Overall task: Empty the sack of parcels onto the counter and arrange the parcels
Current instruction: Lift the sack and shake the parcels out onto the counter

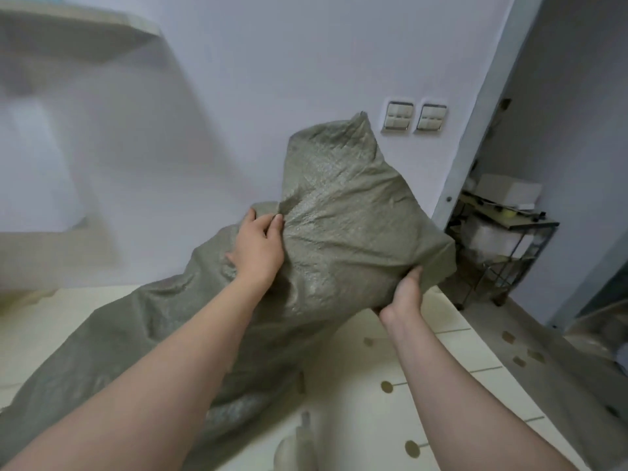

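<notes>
A large grey-green woven sack (339, 212) fills the middle of the view, its closed bottom end raised toward the wall and its long body sloping down to the lower left across the cream counter (360, 416). My left hand (258, 248) pinches a fold of the fabric high on the sack's left side. My right hand (404, 294) grips the sack's lower right corner from underneath. No parcels show; the sack's contents and its mouth are hidden.
Two wall switches (414, 117) sit just behind the sack's top. A metal shelf rack (503, 239) with white boxes stands through the doorway at right. Drawer fronts with round knobs (387, 386) run below the counter edge. A blurred shelf (78, 25) hangs upper left.
</notes>
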Demonstrator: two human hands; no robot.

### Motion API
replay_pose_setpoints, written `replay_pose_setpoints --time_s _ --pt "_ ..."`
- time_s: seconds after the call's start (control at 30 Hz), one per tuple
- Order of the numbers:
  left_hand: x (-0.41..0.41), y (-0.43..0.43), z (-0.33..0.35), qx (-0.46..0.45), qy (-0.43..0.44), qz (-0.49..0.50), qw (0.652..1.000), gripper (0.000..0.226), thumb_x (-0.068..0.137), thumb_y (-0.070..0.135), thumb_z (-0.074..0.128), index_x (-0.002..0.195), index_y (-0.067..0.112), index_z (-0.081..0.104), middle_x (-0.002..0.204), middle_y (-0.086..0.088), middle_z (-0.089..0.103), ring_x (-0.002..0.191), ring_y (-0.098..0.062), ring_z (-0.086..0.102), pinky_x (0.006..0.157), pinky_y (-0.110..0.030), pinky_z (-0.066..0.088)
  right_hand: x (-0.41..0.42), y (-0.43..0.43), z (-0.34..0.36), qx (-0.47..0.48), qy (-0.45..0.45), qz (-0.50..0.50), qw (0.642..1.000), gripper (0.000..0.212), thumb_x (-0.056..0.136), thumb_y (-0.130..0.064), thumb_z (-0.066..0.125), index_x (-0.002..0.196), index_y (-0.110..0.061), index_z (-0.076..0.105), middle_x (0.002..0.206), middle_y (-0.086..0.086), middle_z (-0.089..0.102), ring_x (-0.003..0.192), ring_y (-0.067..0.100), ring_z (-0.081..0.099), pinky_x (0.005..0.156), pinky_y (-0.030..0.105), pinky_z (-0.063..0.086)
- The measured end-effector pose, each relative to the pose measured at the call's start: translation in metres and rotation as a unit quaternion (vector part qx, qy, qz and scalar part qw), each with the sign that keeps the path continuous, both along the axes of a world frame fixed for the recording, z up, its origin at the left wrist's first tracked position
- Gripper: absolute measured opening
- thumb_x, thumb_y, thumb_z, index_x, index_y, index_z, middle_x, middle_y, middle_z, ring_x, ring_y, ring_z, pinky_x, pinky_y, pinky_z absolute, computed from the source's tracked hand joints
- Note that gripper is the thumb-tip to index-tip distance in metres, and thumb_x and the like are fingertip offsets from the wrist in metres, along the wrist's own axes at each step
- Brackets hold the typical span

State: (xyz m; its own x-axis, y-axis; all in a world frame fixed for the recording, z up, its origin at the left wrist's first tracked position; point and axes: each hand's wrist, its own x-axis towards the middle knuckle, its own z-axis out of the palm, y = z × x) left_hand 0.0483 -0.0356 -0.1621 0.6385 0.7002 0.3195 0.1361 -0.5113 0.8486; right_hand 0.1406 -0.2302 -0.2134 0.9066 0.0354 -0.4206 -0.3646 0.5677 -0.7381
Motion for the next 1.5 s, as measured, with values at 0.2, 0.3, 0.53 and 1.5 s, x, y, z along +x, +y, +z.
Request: replay_pose_setpoints --time_s 0.2,0.3,0.53,1.5 --pt "-0.105 0.053 0.035 -0.074 -0.122 0.037 0.989 0.033 0.103 0.024 0.044 0.104 0.002 0.068 0.121 -0.018 0.062 0.116 -0.032 0.054 0.085 -0.029 0.034 -0.070 0.057 0.062 -0.086 -0.107 -0.024 0.990 0.068 0.091 -0.061 0.048 0.149 -0.037 0.022 0.145 -0.001 0.043 0.122 0.028 0.051 0.095 0.056 0.049" --pt "-0.153 0.088 0.035 -0.106 -0.166 0.063 0.978 0.033 0.103 0.026 0.043 0.115 0.007 0.067 0.118 -0.010 0.066 0.113 -0.026 0.056 0.087 -0.026 0.038 -0.108 0.092 0.083 -0.112 -0.169 -0.002 0.979 0.069 0.093 -0.058 0.045 0.152 -0.036 0.015 0.149 -0.001 0.038 0.127 0.027 0.047 0.100 0.056 0.047" --pt "-0.257 0.151 0.024 -0.231 -0.244 0.105 0.936 0.038 0.104 0.031 0.042 0.131 0.010 0.059 0.120 0.007 0.057 0.110 -0.007 0.048 0.091 -0.016 0.032 -0.200 0.163 0.119 -0.137 -0.289 0.049 0.946 0.080 0.089 -0.059 0.050 0.153 -0.035 0.008 0.156 -0.004 0.030 0.137 0.019 0.040 0.112 0.047 0.037" --pt "-0.367 0.196 -0.029 -0.379 -0.262 0.318 0.829 0.036 0.098 0.046 0.048 0.118 0.024 0.068 0.115 0.008 0.061 0.106 -0.017 0.056 0.101 -0.031 0.044 -0.311 0.213 0.105 -0.164 -0.269 0.240 0.918 0.093 0.060 -0.072 0.071 0.131 -0.015 0.054 0.120 -0.005 0.066 0.109 0.017 0.062 0.101 0.048 0.048"
